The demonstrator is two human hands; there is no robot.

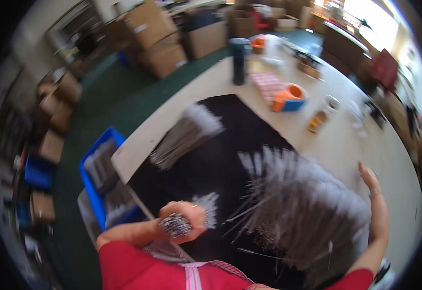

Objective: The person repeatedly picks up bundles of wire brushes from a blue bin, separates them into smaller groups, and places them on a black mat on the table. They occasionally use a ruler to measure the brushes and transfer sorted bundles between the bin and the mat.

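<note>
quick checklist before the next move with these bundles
1. Left hand has a firm hold: looks ok, fingers wrapped round a bundle
2. Right hand free: ok, looks empty, beside the big pile
3. Pile tidy: not ok, several thin stems stick out at its left
4. Blue bin beside the table: ok, bundles inside
5. Tall bottle away from the pile: ok, at the far side
6. Number of stems in the held bundle: cannot tell, too blurred

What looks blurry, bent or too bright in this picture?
Head view, all three: glare whites out the bright window at upper right; the fisheye lens bows the edges of the cream, flat-topped table; the pile of thin grey wire-like pieces looks smeared, probably from motion.
</note>
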